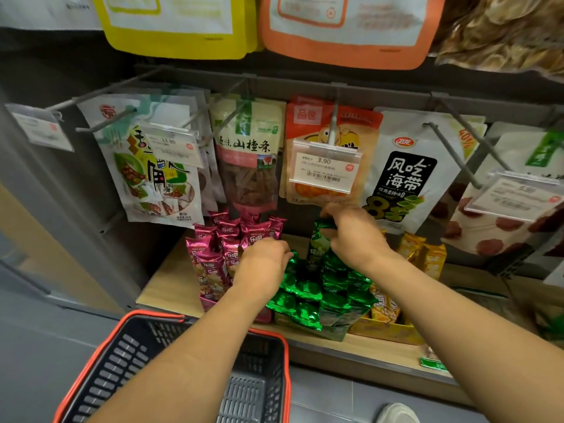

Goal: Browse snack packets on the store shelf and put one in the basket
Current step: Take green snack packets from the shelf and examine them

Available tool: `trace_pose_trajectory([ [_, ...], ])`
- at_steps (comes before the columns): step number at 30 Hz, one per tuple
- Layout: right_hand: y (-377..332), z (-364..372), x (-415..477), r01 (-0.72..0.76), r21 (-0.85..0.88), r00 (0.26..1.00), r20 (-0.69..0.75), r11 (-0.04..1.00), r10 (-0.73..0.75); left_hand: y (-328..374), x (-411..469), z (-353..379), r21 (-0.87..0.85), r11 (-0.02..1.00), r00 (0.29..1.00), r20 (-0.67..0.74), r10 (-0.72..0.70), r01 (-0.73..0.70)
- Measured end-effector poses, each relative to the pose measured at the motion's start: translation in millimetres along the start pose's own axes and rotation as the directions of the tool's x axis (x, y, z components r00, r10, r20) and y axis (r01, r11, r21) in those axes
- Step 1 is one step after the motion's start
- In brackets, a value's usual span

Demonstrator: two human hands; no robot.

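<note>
**Lifting one green packet clear**

I am pinching a green packet (319,242) upright just under my right hand (354,236), and I am drawing it up slowly. My left hand (262,261) is resting curled on the green pile (308,300) beside it; I cannot tell whether it grips. The basket (152,314) is sitting below my left forearm

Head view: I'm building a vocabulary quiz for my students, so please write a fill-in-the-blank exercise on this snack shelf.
1. The right hand pinches a ___ packet held above the pile.
2. The magenta packets stand to the ___ of the green pile.
3. The price tag just above the right hand reads ___.
Missing words: green; left; 3.90.
</note>
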State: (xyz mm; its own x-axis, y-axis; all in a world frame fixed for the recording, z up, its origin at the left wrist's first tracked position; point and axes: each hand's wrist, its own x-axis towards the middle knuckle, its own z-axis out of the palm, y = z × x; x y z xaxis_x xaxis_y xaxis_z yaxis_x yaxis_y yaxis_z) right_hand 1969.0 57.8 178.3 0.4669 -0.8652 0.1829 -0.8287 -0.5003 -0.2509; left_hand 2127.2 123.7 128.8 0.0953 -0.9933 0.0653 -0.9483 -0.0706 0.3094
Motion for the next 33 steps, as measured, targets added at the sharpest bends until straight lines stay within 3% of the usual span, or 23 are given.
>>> trace_pose_trajectory([
  [8,13,29,0,-0.045,-0.095,0.975,0.212,0.995,0.064,5,6,-2,-0.076,0.996,0.996,-0.079,-0.052,0.046],
  [12,16,32,6,-0.044,-0.141,0.952,0.296,0.989,0.085,8,12,-9,-0.117,0.986,0.992,-0.029,-0.120,0.116],
  [16,19,31,11,-0.048,-0.080,0.928,0.364,0.996,0.074,12,6,-14,-0.052,0.998,0.999,-0.019,0.037,-0.038],
  [18,22,34,3,-0.040,-0.014,0.955,0.294,0.999,0.042,15,3,-18,-0.069,0.987,0.989,0.019,0.150,-0.148],
  [20,25,35,-8,-0.043,0.070,0.991,0.129,0.997,0.033,16,0,-18,-0.080,0.974,0.956,0.191,0.224,-0.212],
  [22,28,30,-18,-0.028,0.130,0.998,-0.051,0.991,0.035,16,-5,-16,-0.054,0.968,0.901,0.357,0.247,-0.245],
  [24,27,22,-23,-0.010,0.146,0.992,-0.124,0.989,0.029,15,-7,-13,-0.042,0.964,0.875,0.410,0.256,-0.263],
  [29,20,13,-31,-0.003,-0.089,0.979,0.204,0.996,0.021,19,-10,-9,0.034,0.947,0.892,0.348,0.289,-0.320],
  [33,18,11,-36,-0.101,-0.171,0.966,0.218,0.980,0.138,21,-13,-3,0.089,0.952,0.933,0.248,0.262,-0.292],
])
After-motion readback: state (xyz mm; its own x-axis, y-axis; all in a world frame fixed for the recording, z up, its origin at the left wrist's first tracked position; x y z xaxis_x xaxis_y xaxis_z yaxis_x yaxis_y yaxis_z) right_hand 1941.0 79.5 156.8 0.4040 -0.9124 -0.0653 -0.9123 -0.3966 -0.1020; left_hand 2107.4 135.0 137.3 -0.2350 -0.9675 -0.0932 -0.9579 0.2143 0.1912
